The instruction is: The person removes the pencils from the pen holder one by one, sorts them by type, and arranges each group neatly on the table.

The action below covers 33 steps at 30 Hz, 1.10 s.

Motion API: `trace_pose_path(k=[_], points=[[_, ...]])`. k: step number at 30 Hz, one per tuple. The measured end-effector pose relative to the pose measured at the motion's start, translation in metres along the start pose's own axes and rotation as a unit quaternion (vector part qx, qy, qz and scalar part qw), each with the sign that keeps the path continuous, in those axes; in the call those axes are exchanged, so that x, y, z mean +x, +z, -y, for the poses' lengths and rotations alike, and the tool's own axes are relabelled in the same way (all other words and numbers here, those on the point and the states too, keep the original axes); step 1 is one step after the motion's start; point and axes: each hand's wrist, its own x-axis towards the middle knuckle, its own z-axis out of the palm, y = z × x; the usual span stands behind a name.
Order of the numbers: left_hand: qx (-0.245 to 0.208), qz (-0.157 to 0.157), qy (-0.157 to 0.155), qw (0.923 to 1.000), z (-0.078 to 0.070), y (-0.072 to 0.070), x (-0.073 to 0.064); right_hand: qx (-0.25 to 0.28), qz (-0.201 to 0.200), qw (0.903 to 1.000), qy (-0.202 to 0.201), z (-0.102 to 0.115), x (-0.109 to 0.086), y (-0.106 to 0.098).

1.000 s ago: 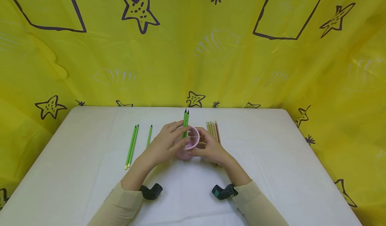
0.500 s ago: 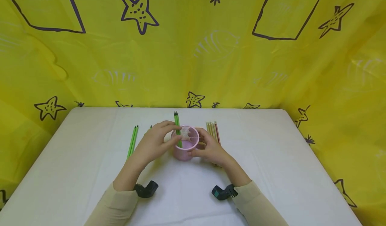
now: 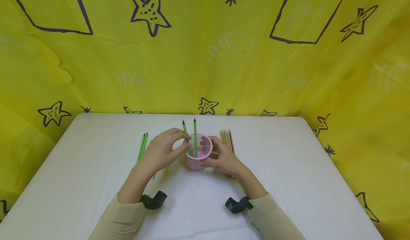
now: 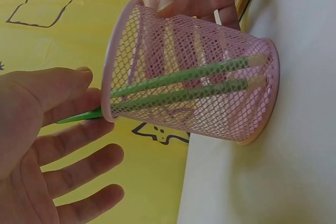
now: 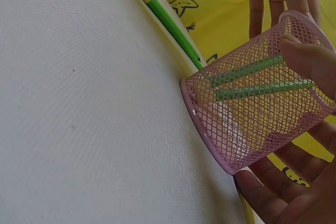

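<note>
A pink mesh pencil cup [image 3: 194,165] stands upright on the table, with two green pencils [image 3: 195,140] in it, dark points up. My right hand [image 3: 225,160] grips the cup from the right, thumb on the near side and fingers round the far side. At the left rim is my left hand [image 3: 160,151], its thumb and index fingertips beside the leaning pencil. Its fingers [image 4: 84,174] are spread and mostly straight in the left wrist view. Through the mesh [image 5: 257,114], the pale lower ends of the pencils show near the cup's bottom.
More green pencils [image 3: 142,147] lie left of the cup, partly hidden by my left hand and forearm. A row of yellowish pencils and a red one [image 3: 231,142] lies behind my right hand. A yellow patterned curtain [image 3: 179,65] hangs past the white table's [image 3: 272,144] far edge.
The two pencils, earlier held together by my left hand, first moved left and lower in the cup, then came apart against the rim. My left hand shifted left; the right stayed on the cup.
</note>
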Motion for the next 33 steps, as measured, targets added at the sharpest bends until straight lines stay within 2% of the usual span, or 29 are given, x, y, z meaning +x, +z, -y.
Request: trace_pose_path(k=[5, 12, 19, 25, 33], points=[[-0.008, -0.020, 0.012, 0.9997, 0.000, -0.006, 0.000, -0.001, 0.000, 1.0000, 0.000, -0.001, 0.000, 0.000], [-0.041, -0.073, 0.034, 0.9959, 0.004, -0.012, 0.002, -0.002, 0.000, 1.0000, 0.001, -0.002, 0.001, 0.000], [-0.072, -0.117, 0.018, 0.9903, 0.006, -0.016, 0.003, 0.003, 0.000, 1.0000, -0.001, -0.002, 0.001, 0.000], [-0.128, -0.150, 0.015, 0.9802, 0.007, -0.016, 0.004, 0.004, 0.000, 1.0000, 0.000, -0.003, 0.001, 0.000], [-0.182, -0.166, -0.020, 0.9690, 0.005, -0.021, 0.003, 0.009, 0.004, 0.9999, -0.009, -0.004, 0.002, 0.000]])
